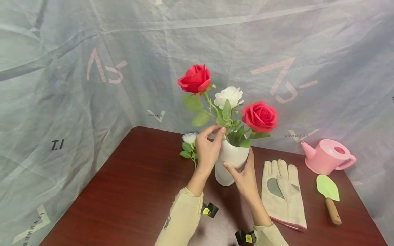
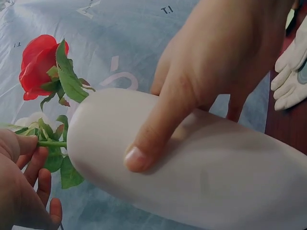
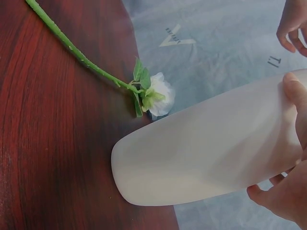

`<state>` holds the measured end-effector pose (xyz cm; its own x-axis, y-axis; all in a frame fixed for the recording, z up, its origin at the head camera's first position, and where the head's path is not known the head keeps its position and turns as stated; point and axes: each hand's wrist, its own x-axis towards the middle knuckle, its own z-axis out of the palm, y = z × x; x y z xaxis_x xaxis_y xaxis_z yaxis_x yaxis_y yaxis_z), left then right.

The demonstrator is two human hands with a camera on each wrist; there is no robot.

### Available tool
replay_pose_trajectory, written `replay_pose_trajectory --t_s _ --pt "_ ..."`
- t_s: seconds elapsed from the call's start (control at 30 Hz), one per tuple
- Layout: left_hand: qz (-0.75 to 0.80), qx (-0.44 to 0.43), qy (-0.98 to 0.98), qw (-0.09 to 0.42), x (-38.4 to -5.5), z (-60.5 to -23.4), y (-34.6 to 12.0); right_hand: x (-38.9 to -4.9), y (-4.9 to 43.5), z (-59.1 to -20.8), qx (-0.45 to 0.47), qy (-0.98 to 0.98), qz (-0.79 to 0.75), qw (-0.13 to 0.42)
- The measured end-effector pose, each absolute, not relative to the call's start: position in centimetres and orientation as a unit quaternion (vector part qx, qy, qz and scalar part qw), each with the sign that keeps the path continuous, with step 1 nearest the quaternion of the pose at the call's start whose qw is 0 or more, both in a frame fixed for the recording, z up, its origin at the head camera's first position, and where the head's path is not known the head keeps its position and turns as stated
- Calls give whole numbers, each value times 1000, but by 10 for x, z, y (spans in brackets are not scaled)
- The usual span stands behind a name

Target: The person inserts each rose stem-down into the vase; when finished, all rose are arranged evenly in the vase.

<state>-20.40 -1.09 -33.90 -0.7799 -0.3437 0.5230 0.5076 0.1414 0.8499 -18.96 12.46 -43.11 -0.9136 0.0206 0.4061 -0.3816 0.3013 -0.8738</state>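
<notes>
Two red roses (image 1: 260, 117) and a white rose (image 1: 228, 97) stand above the white vase (image 1: 231, 154), which is toward the far edge of the table (image 1: 129, 171). The left grip (image 1: 207, 150) is nearly closed, pinching a green stem (image 2: 53, 143) just outside the vase's mouth; the right grip (image 1: 246, 174) is spread round the vase's side, thumb apart from fingers.

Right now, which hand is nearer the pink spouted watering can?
Right hand. It grips the tapered white vase, left of the pink spouted watering can and apart from it; the left hand pinches a green flower stem at the vase's mouth, farther away.
</notes>
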Motion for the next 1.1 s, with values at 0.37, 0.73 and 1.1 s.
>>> replay_pose_trajectory --t_s 0.37,0.73,1.1 --pt "-634 -65 -711 297 -207 -356 2 -184 122 -424 115 -782 590 165" --pt "-677 -53 -678 282 -203 -360 1 -168 116 -399 113 -787 586 156" --pt "-669 -2 -685 286 -184 -392 -16 -189 126 -431 115 -783 586 175"
